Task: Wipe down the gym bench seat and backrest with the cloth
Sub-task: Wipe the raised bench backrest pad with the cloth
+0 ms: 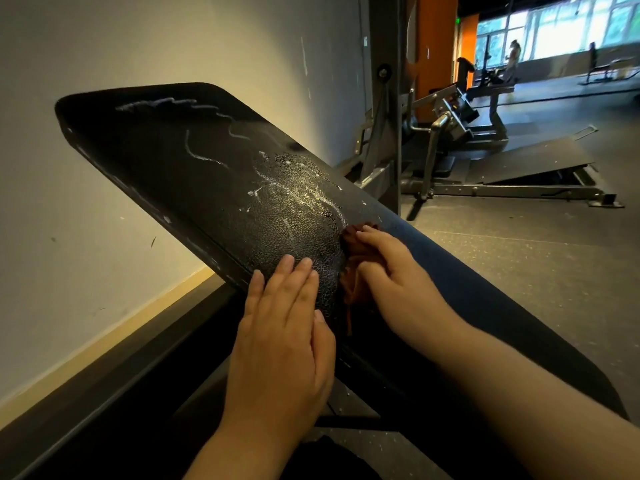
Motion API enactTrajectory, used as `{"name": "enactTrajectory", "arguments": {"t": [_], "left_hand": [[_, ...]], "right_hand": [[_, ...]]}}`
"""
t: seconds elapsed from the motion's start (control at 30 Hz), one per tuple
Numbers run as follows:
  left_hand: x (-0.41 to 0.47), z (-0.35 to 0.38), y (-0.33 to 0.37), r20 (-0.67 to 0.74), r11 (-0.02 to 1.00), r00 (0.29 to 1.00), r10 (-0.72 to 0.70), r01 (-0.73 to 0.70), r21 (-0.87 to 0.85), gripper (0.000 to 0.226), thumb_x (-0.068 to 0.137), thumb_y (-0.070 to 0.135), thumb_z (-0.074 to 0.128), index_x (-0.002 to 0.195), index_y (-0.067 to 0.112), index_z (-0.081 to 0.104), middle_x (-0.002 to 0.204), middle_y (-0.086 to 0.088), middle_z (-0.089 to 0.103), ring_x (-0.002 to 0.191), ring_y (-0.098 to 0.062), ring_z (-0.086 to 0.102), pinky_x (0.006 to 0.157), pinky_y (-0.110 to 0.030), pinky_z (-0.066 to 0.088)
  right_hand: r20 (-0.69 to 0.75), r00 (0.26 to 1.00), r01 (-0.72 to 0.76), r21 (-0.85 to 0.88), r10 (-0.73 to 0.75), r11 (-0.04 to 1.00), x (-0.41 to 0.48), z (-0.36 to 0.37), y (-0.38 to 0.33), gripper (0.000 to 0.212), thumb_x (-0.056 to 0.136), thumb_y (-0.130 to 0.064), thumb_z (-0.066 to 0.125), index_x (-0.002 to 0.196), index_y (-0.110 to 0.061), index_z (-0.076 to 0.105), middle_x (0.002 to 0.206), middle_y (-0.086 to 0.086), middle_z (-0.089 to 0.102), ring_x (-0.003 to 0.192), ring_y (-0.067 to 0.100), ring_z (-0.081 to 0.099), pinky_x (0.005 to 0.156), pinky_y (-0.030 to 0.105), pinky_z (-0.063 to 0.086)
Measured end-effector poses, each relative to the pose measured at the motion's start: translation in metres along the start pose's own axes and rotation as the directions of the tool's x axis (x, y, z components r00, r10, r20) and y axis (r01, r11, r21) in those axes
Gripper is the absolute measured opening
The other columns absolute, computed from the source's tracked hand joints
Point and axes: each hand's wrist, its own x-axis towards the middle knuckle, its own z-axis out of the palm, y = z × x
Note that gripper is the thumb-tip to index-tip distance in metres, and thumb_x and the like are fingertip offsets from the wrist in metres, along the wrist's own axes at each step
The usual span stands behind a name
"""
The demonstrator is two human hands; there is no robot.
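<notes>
The cloth [348, 282], soft, light and limp, sits bunched on the lower backrest [194, 161] in the right grip [384, 261], fingers curled round it; the left grip [284, 327] lies flat, holding nothing, on firm, probably slick padding.

Pale scuffed wall [104, 202] at left, grey gym machine [446, 123], orange pillar [436, 46], bright windows [554, 29] beyond.

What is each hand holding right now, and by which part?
The right hand grips the reddish-brown cloth at its bunched top; the left hand holds nothing, flat on the backrest.
</notes>
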Motion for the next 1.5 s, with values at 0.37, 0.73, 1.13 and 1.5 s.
{"name": "enactTrajectory", "arguments": {"t": [0.37, 0.73, 1.13, 1.5], "left_hand": [[0.005, 0.000, 0.001, -0.073, 1.000, 0.997, 0.015, -0.015, 0.005, 0.048, 0.098, 0.025, 0.036, 0.134, 0.006, 0.061, 0.142, -0.005, 0.057, 0.141, -0.016, 0.042, 0.124, -0.045, 0.018], [0.044, 0.011, 0.007, -0.114, 0.997, 0.993, -0.025, 0.032, 0.064, 0.046, 0.087, 0.019, 0.038, 0.117, 0.015, 0.073, 0.129, 0.004, 0.067, 0.133, -0.013, 0.051, 0.118, -0.049, 0.025], [0.032, 0.021, 0.010, -0.143, 0.997, 0.989, -0.035, 0.045, 0.063, 0.046, 0.091, 0.023, 0.038, 0.120, 0.015, 0.072, 0.134, 0.003, 0.065, 0.138, -0.015, 0.047, 0.120, -0.047, 0.024], [0.030, 0.022, 0.012, -0.176, 0.996, 0.984, -0.026, 0.040, 0.076, 0.044, 0.091, 0.021, 0.040, 0.122, 0.013, 0.071, 0.134, 0.001, 0.065, 0.136, -0.017, 0.049, 0.120, -0.046, 0.024]], "right_hand": [[-0.014, 1.000, 0.002, -0.133, -0.004, 0.991, 0.011, -0.018, 0.006, 0.029, 0.101, -0.024, 0.056, 0.125, -0.040, 0.060, 0.137, -0.026, 0.051, 0.127, 0.004, 0.051, 0.111, 0.034, 0.042], [0.058, 0.980, 0.198, -0.144, -0.192, 0.970, -0.004, -0.012, 0.011, 0.039, 0.101, -0.016, 0.053, 0.136, -0.034, 0.059, 0.144, -0.028, 0.044, 0.134, -0.016, 0.033, 0.122, 0.040, 0.027], [0.105, 0.974, 0.216, -0.139, -0.203, 0.966, -0.012, -0.021, 0.021, 0.041, 0.101, -0.020, 0.051, 0.137, -0.039, 0.056, 0.143, -0.031, 0.045, 0.134, -0.014, 0.036, 0.119, 0.037, 0.034], [0.167, 0.954, 0.272, -0.129, -0.249, 0.954, -0.049, -0.015, 0.019, 0.041, 0.099, -0.028, 0.049, 0.137, -0.044, 0.054, 0.144, -0.034, 0.044, 0.140, -0.009, 0.033, 0.117, 0.019, 0.023]]}}
